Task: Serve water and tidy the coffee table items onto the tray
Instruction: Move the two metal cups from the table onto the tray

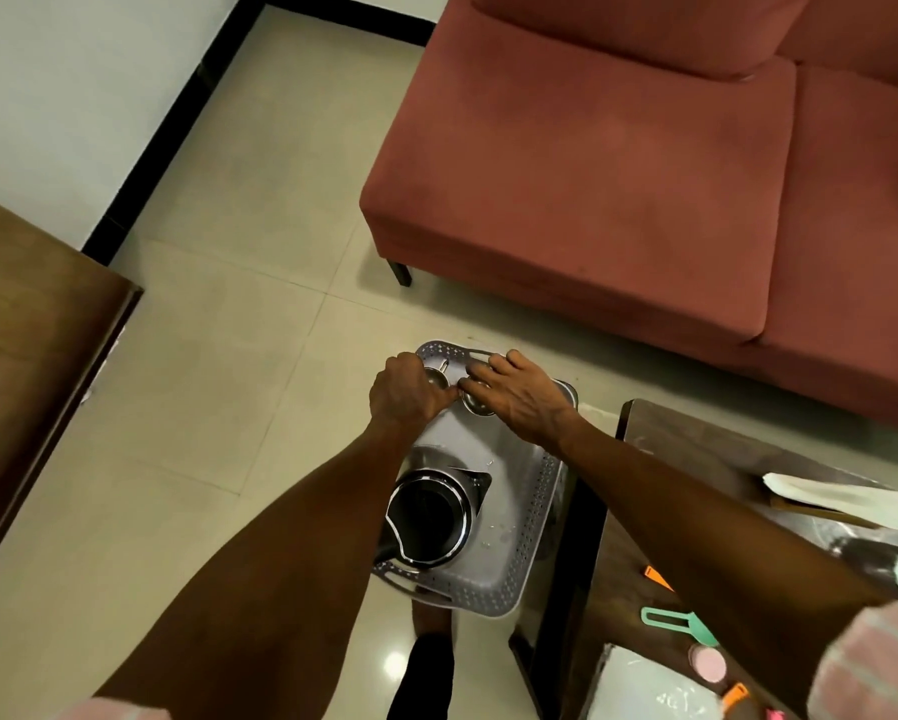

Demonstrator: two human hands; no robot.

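Observation:
A grey perforated plastic tray (535, 517) juts out past the left end of the dark coffee table (696, 449), above the floor. A steel jug with a black lid (428, 517) stands at the tray's near end. At the far end are two small steel cups. My left hand (402, 389) is closed around the left steel cup (436, 377). My right hand (514, 389) lies over the right steel cup (475, 405), fingers spread across its rim.
A red sofa (618, 163) fills the far right. A brown wooden cabinet (31, 345) stands at left. On the coffee table lie a white folded paper (836, 498), a mint green tool (680, 621), an orange piece (657, 576), a pink lid (706, 662) and a white sheet (644, 688).

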